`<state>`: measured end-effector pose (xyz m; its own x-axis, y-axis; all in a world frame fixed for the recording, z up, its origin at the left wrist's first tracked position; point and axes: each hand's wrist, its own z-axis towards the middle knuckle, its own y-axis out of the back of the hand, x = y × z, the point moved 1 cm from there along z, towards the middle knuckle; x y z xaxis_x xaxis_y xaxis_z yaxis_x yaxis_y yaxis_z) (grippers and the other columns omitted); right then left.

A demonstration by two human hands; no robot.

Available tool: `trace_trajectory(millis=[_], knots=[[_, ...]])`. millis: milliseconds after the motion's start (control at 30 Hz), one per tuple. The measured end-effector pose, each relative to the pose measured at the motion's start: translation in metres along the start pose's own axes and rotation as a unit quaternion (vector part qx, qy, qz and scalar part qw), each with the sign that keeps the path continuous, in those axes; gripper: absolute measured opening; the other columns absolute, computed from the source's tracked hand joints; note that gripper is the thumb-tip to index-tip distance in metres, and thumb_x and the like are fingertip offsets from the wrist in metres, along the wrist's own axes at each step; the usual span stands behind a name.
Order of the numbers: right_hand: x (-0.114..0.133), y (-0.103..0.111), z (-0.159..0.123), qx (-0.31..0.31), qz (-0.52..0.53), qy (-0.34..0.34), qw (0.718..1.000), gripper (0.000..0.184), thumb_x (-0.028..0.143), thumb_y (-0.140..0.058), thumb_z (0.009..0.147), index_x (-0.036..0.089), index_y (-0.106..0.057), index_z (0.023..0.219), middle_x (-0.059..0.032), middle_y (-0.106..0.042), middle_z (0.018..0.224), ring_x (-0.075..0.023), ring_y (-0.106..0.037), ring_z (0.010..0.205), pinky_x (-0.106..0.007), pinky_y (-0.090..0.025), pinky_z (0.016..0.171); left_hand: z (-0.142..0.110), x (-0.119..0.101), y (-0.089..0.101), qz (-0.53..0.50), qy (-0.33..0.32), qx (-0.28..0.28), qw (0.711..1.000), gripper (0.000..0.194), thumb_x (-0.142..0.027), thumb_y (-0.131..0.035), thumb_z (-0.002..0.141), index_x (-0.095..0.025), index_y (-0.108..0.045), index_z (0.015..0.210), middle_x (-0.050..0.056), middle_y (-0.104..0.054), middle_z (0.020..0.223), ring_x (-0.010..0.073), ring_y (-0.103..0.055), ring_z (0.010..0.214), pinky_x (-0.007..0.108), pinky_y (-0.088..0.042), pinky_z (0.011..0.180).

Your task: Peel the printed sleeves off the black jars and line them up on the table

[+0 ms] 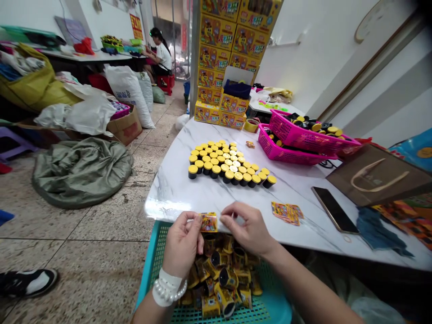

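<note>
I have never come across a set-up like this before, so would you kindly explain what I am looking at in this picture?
There is no machine here: a person works with two bare hands, and the single picture comes from a camera worn on the head, looking forward and down. The left hand pinches a small printed piece. The right hand has its fingertips together near the other end; whether they grip anything is hard to tell. On the white table stand many yellow-topped black containers, with more printed pieces, a phone and stacked pink baskets to the right. Below the hands, a teal basket holds small printed cylinders.
</note>
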<state>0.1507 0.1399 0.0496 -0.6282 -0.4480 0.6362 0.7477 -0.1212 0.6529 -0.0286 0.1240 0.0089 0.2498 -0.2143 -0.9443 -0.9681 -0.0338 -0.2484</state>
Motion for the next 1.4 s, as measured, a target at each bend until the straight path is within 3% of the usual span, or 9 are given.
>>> trace_trajectory(millis=[100,267,467,633,867,1000,1100,1233,1400], knots=[[-0.020,0.012,0.031,-0.116,-0.195,0.073,0.971,0.026,0.035,-0.067,0.088,0.020,-0.070,0.108,-0.0131,-0.067,0.104,-0.0295,-0.057,0.101,-0.047,-0.046,0.092,-0.001,-0.004,0.001,-0.041,0.054,0.006,0.998,0.042,-0.056,-0.072,0.077,-0.017,-0.059,0.084,-0.007,-0.050,0.037,0.0051,-0.038,0.032,0.013,-0.024,0.037],[-0.054,0.007,0.066,-0.048,-0.383,0.082,0.919,0.024,0.019,-0.066,0.084,0.020,-0.069,0.107,-0.0153,-0.062,0.119,-0.0360,-0.048,0.115,-0.050,-0.040,0.093,-0.002,-0.010,0.002,-0.121,0.148,0.031,0.981,0.051,-0.039,-0.091,0.055,-0.010,-0.068,0.090,0.000,-0.065,0.058,0.0009,-0.040,0.035,0.012,-0.022,0.034],[-0.059,-0.005,0.062,-0.001,-0.414,0.105,0.904,0.012,0.015,-0.055,0.087,0.017,-0.064,0.094,-0.0145,-0.066,0.105,-0.0314,-0.051,0.101,-0.045,-0.037,0.086,0.011,-0.021,0.007,-0.178,0.146,0.038,0.972,0.033,-0.029,-0.088,0.062,-0.010,-0.066,0.077,0.004,-0.071,0.074,-0.0018,-0.040,0.038,0.010,-0.021,0.032],[-0.062,-0.005,0.064,-0.049,-0.384,0.111,0.915,0.031,0.022,-0.060,0.085,0.015,-0.060,0.115,-0.0154,-0.064,0.109,-0.0325,-0.049,0.103,-0.044,-0.037,0.087,0.040,-0.034,0.001,-0.236,0.109,0.026,0.965,0.021,-0.025,-0.079,0.074,-0.009,-0.069,0.085,0.005,-0.072,0.083,-0.0023,-0.040,0.038,0.010,-0.019,0.030],[-0.059,-0.004,0.064,-0.055,-0.391,0.139,0.908,0.010,0.015,-0.057,0.087,0.019,-0.065,0.090,-0.0129,-0.067,0.108,-0.0308,-0.052,0.105,-0.044,-0.039,0.087,0.067,-0.039,-0.013,-0.274,0.125,0.040,0.953,0.021,-0.016,-0.082,0.069,-0.009,-0.065,0.079,0.000,-0.065,0.072,-0.0012,-0.042,0.041,0.010,-0.018,0.030],[-0.055,-0.003,0.060,-0.066,-0.267,0.137,0.952,0.013,0.015,-0.054,0.090,0.019,-0.066,0.092,-0.0119,-0.069,0.100,-0.0266,-0.058,0.097,-0.042,-0.045,0.086,0.075,-0.037,-0.017,-0.288,0.119,0.046,0.949,0.026,-0.013,-0.085,0.065,-0.008,-0.063,0.077,0.000,-0.064,0.074,-0.0028,-0.036,0.041,0.009,-0.016,0.031],[-0.057,0.000,0.059,-0.118,-0.012,0.062,0.991,0.026,0.027,-0.065,0.087,0.021,-0.066,0.113,-0.0107,-0.068,0.108,-0.0243,-0.062,0.098,-0.040,-0.052,0.084,0.077,-0.036,-0.020,-0.295,0.112,0.035,0.948,0.029,-0.014,-0.087,0.064,-0.009,-0.062,0.077,-0.003,-0.061,0.070,-0.0026,-0.035,0.040,0.009,-0.017,0.031],[-0.057,-0.001,0.061,-0.065,0.315,-0.066,0.945,0.036,0.044,-0.075,0.080,0.025,-0.070,0.111,-0.0051,-0.072,0.102,-0.0212,-0.067,0.093,-0.038,-0.055,0.082,0.079,-0.036,-0.023,-0.291,0.112,0.034,0.950,0.028,-0.013,-0.086,0.065,-0.010,-0.061,0.077,-0.004,-0.057,0.067,-0.0023,-0.035,0.039,0.009,-0.017,0.030],[-0.051,-0.007,0.064,-0.033,0.383,-0.127,0.915,0.034,0.041,-0.083,0.072,0.024,-0.074,0.101,-0.0021,-0.074,0.090,-0.0184,-0.068,0.085,-0.034,-0.055,0.080,0.081,-0.036,-0.023,-0.300,0.121,0.049,0.945,0.027,-0.013,-0.085,0.067,-0.009,-0.062,0.080,-0.004,-0.056,0.066,-0.0023,-0.036,0.039,0.009,-0.017,0.030]])
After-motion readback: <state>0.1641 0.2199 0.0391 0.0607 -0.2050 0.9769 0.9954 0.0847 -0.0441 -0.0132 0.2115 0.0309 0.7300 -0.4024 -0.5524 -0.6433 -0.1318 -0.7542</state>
